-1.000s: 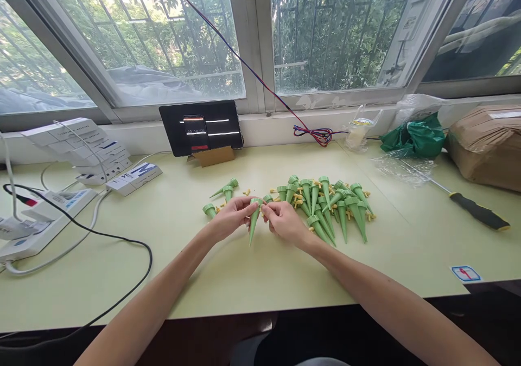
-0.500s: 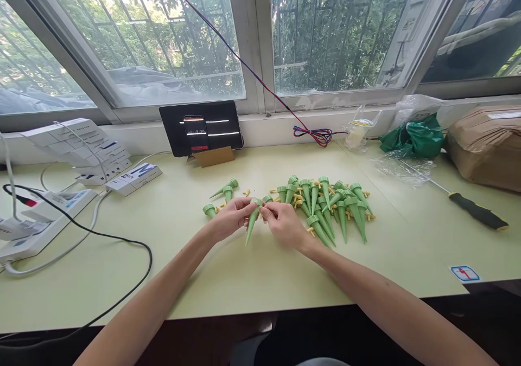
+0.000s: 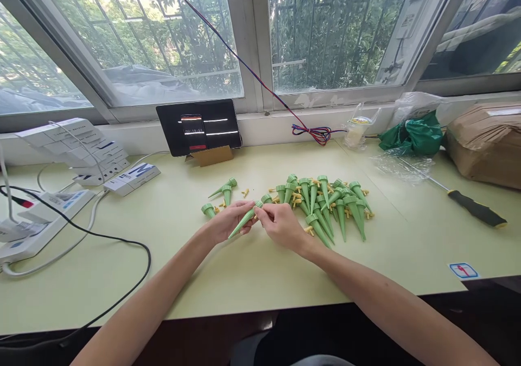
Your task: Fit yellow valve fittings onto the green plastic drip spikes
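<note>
Pale yellow-green bench (image 3: 228,284) set beneath a barred window (image 3: 183,40), foliage visible beyond the panes. Over the middle of the bench, the left hand (image 3: 225,223) curls its fingers about a green capped spike (image 3: 243,221), which slants with its point down toward the near left corner. The right hand (image 3: 283,225), fingers folded, pinches the capped end between thumb and fingertips. To the right of the hands lies a heap of green spikes (image 3: 341,218) mixed with yellow fittings; three more spikes (image 3: 227,193) and a loose yellow fitting (image 3: 245,192) lie just beyond the left hand. By the far edge, a dark tablet (image 3: 167,133) leans on a cardboard stand (image 3: 214,156), and a red-and-blue cable (image 3: 317,134) descends past the window frame into a loose coil. Toward the far left corner, white boxes (image 3: 81,143) are stacked behind a power strip (image 3: 52,228); a black cable (image 3: 122,239) loops over the near edge. Toward the far right corner rest a brown package (image 3: 484,143) and a green bag (image 3: 413,134); a screwdriver (image 3: 476,208) lies in front, its shaft directed at the far edge. Near the right part of the near edge, a blue-bordered label (image 3: 463,270) lies flat
</note>
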The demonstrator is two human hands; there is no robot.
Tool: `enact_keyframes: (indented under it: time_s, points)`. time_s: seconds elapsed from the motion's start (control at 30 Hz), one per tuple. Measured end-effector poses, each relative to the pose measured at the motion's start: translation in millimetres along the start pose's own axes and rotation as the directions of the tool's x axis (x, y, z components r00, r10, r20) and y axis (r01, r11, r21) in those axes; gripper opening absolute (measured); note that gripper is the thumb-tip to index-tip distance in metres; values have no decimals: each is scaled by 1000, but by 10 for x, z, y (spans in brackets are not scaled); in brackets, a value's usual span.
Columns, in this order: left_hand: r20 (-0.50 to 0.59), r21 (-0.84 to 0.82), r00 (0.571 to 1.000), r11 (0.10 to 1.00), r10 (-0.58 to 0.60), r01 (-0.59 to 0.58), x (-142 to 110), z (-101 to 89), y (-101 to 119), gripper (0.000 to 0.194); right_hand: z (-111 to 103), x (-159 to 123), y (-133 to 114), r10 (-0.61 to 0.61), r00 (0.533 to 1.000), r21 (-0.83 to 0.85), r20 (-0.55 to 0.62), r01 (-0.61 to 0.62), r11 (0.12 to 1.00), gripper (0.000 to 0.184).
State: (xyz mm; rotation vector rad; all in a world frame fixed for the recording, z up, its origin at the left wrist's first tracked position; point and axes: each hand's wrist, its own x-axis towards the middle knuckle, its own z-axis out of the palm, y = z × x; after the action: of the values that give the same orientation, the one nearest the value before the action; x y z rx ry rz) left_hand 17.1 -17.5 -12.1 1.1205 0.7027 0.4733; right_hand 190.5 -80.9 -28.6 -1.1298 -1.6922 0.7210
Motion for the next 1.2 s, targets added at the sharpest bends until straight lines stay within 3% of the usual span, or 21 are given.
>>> enact_keyframes:
  time_s: [0.33,0.57,1.2]
  points:
    - [-55,-165,991,980,-125,115,16,50,-9,27,15,12,5,-10,1000,-41,-3,10,999,46]
    - [-62,-153,969,962,-239,227,9,117,19,33,30,1,5,-8,1000,-8,9,8,1000,50]
    - [29,-96,971,967,-236,238,-7,7,13,23,57,-43,18,-73,997,56,12,73,996,42]
